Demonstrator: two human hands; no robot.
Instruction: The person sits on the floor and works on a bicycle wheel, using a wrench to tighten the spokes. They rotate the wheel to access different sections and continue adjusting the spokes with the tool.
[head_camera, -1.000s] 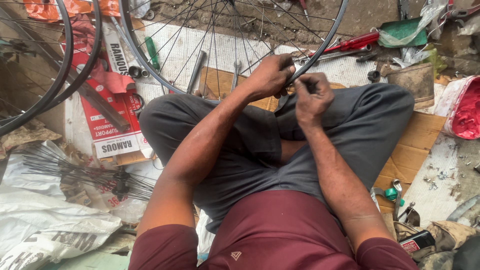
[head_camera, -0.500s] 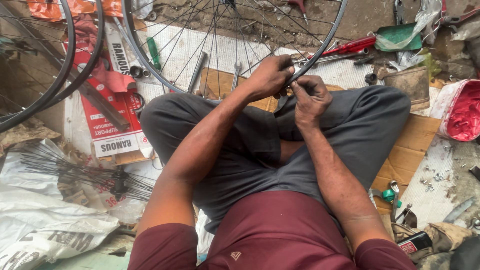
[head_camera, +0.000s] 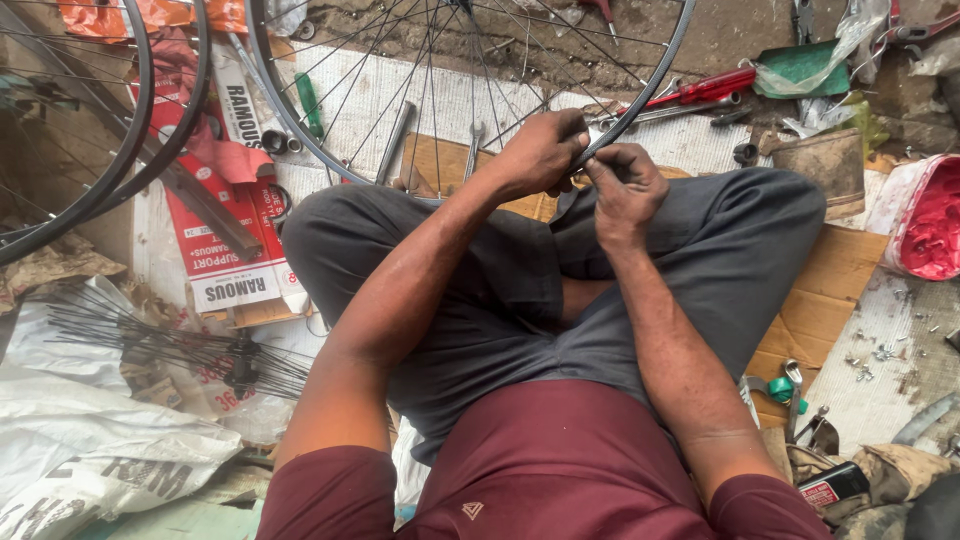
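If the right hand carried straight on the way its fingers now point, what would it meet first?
The right hand points up and slightly left at the wheel rim, which its fingertips already seem to touch beside the left hand; depth is hard to judge.

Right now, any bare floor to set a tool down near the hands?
Bare cardboard right of the right knee, before the red tub. White mat behind the wheel rim is partly free. Left side crowded: loose spokes, bags.
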